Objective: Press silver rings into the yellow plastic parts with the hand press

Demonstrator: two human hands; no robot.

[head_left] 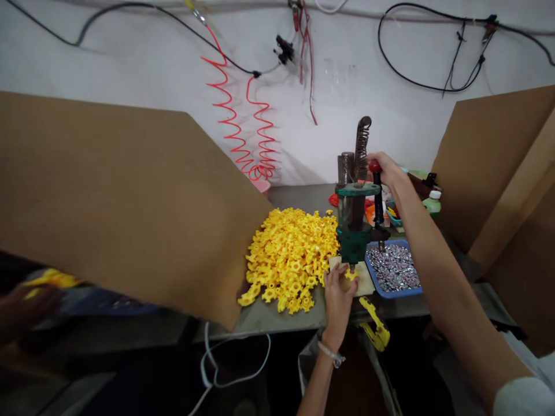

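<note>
A hand press with a green frame (354,247) and a tall spring stands on the bench. My right hand (385,166) is closed round the top of its lever (378,199), by the red knob. Under the press tip, my left hand (339,296) grips a small yellow plastic piece (351,275) between thumb and fingers, on a pale board (366,284). Left of the press lies a large heap of similar star-shaped yellow pieces (289,254). To the right, a blue tray (392,294) holds many small shiny metallic parts (393,267).
A large cardboard sheet (130,202) stands at the left, another cardboard panel (489,167) at the right. A yellow clamp (376,328) hangs at the bench's front edge. Behind are a bottle (432,203) and red coiled hoses (232,110). Another person's hand (26,312) is at far left.
</note>
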